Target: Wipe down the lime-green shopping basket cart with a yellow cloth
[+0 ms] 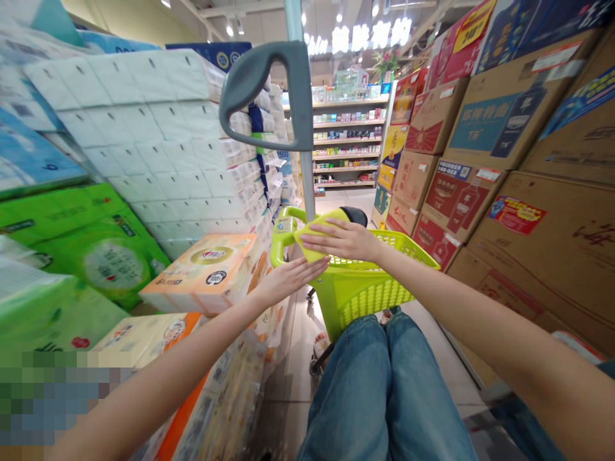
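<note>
Shop aisle, lit from overhead: tissue packs (158, 128) are standing stacked at 10 o'clock, cartons (485, 121) at 3 o'clock, stocked shelves (348, 144) just past 12.

Item one: lime basket (369, 304), latticed, is sitting near centre toward 4 o'clock, close to denim-clad legs (365, 390); pole (308, 186) is rising at 12 o'clock, carrying a grey handle (300, 96) whose loop is pointing to 11.

Item two: yellow flat piece (310, 254), lying at centre by the basket's rim; from my remote seat I am not making out what it is. Dark rounded thing (356, 216) is showing just beside it, at 2 o'clock.

Hazards, by my reckoning: the piece could be slipping away if pressure is falling unevenly on one edge; the basket could be rolling under a sideways push, a wheel (314, 366) being visible below.

Poses: right hand (350, 240) is lying flat over the piece, fingers straight toward 9 o'clock, forearm slanting from 4. Left hand (291, 275) is lying lower, fingers extended toward 2, tips meeting the piece's lower edge, forearm slanting from 7. Neither is curling closed; any hidden thumb pinch I am unable to tell.
</note>
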{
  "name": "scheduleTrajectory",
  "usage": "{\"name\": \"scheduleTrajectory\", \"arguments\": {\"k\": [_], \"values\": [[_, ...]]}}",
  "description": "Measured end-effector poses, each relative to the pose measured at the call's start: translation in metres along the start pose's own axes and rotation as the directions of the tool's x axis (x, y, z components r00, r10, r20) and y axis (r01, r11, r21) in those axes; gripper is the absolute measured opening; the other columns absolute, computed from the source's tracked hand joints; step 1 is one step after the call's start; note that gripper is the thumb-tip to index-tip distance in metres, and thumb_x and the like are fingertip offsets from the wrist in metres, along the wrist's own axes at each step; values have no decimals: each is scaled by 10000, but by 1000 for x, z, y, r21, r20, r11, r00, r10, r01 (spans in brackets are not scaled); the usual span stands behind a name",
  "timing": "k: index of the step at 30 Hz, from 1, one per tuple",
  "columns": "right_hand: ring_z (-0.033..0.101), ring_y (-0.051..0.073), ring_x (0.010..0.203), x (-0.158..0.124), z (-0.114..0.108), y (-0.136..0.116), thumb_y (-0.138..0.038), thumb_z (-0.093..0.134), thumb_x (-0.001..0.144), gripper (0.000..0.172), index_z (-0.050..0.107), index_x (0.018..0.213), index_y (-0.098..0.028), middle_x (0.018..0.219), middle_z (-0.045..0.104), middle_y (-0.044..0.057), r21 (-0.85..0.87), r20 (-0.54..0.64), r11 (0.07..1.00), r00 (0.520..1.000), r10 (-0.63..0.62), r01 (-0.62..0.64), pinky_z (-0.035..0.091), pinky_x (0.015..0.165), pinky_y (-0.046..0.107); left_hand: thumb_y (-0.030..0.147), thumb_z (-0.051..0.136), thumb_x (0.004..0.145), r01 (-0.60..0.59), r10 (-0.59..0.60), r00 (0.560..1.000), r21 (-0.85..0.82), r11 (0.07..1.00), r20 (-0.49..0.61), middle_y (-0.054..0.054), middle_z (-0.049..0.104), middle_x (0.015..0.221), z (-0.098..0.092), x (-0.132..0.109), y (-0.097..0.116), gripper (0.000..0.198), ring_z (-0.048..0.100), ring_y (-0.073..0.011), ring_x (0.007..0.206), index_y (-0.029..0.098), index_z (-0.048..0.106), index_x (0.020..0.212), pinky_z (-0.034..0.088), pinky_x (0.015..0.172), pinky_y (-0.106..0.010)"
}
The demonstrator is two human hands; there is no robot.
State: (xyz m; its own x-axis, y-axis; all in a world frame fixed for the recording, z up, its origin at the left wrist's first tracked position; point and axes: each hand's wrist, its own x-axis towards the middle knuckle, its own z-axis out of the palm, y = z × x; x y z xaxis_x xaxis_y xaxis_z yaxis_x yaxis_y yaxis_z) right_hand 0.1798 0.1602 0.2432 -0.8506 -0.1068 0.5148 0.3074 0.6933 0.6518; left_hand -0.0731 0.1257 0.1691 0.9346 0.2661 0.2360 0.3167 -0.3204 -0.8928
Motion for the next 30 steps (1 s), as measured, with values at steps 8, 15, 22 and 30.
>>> {"name": "scheduleTrajectory", "arguments": {"k": [8,15,22,30], "values": [[254,161,1485,61,-41,72,-201,300,1043,557,172,1557,-376,1575,367,-120,69,-100,971,967,236,-230,234,1245,428,78,374,940,-5,5,999,23,1000,44,6,165,1654,-7,1,-2,613,188,-98,1503,194,298,1537,252,1221,-241],[382,99,1430,2,-2,-12,-132,478,980,683,202,1550,-387,1520,455,-93,126,52,987,995,90,-96,344,1207,298,56,402,925,-6,8,999,-64,998,33,-18,283,1618,0,-1,0,605,293,-112,1474,191,354,1513,301,1210,-268],[302,138,1473,52,-37,51,-120,407,1005,649,188,1551,-396,1566,396,-96,70,-67,980,979,192,-187,269,1242,380,55,424,907,20,-19,1000,-68,998,17,-1,122,1658,3,-2,2,649,125,-109,1513,184,309,1533,212,1244,-249],[323,123,1460,19,-12,2,-127,436,997,634,231,1549,-363,1548,418,-78,77,17,981,984,177,-177,307,1230,333,56,408,916,7,-7,1000,-33,999,-17,-18,206,1643,4,-1,2,611,226,-121,1498,168,350,1514,266,1231,-274]]}}
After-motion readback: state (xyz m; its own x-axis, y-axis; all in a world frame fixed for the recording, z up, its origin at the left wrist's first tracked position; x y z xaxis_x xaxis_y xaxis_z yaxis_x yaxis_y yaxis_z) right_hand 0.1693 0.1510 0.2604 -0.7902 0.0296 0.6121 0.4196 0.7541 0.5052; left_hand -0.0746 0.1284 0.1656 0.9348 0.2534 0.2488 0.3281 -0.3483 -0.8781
